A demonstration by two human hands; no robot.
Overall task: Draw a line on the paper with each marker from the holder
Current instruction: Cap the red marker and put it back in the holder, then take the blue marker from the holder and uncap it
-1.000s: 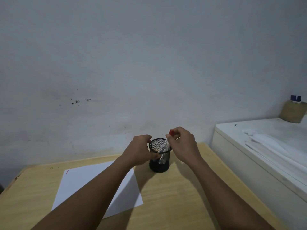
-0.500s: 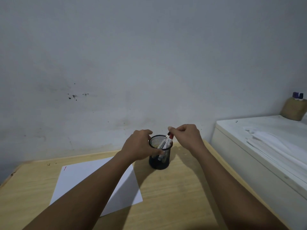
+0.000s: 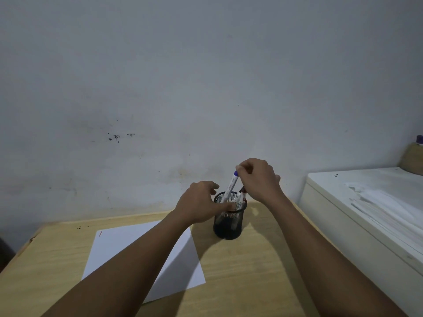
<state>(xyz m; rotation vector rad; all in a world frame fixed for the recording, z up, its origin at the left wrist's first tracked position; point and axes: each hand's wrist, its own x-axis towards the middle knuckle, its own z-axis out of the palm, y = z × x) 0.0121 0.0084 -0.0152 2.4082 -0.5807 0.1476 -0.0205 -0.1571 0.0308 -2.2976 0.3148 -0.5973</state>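
Note:
A black mesh holder (image 3: 227,225) stands on the wooden desk (image 3: 247,273) near the wall. My left hand (image 3: 199,205) grips its rim, thumb on the near edge. My right hand (image 3: 259,179) pinches the top of a white marker with a blue cap (image 3: 231,186), which is half lifted out of the holder and tilted. A red-capped marker (image 3: 241,196) leans inside the holder. A white sheet of paper (image 3: 119,243) lies left of the holder, with a short red line (image 3: 100,233) near its far left corner; my left forearm covers part of it.
A white cabinet top (image 3: 366,193) with stacked papers stands to the right, higher than the desk. A tan container (image 3: 413,160) with a purple-capped item sits at its far end. The grey wall (image 3: 206,88) rises right behind the desk.
My right hand let go of the red-capped marker in the holder, took the blue-capped marker and is lifting it upward. My left hand stays on the holder.

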